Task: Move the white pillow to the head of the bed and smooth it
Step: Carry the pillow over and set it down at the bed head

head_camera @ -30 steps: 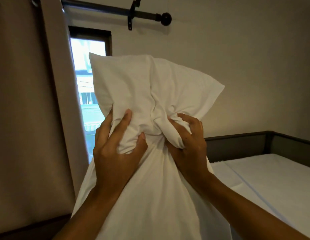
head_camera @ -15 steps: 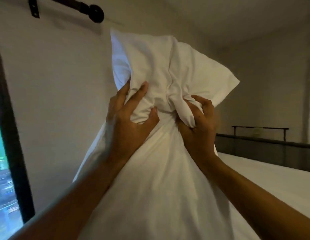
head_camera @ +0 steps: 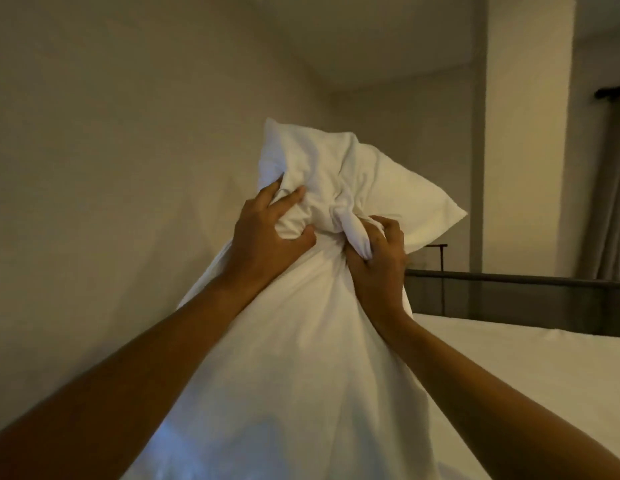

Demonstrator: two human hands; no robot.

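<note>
The pillow (head_camera: 336, 174) is held up in the air in front of a plain wall (head_camera: 111, 150), upright, its top end above both hands and the rest of its white case hanging down between the two forearms to the bottom edge of the view. It is clear of the bed (head_camera: 509, 368), whose white sheet spreads out to the right and lower right.

The left hand (head_camera: 267, 237) is closed on the pillow's left side, fingers dug into the cloth and the thumb pressed in from below, so the fabric bulges between them. The right hand (head_camera: 378, 258) is clenched into a fist around a twisted bunch of the case near the middle, a knot-like roll of cloth poking out above the knuckles. The two hands sit close together at about the same height, and creases run down and outward from both grips. Above them the pillow puffs out, its right corner pointing to the right.

Behind the bed runs a dark frame rail (head_camera: 516, 282). A curtain (head_camera: 613, 202) hangs at the far right edge, beside a jutting wall corner.
</note>
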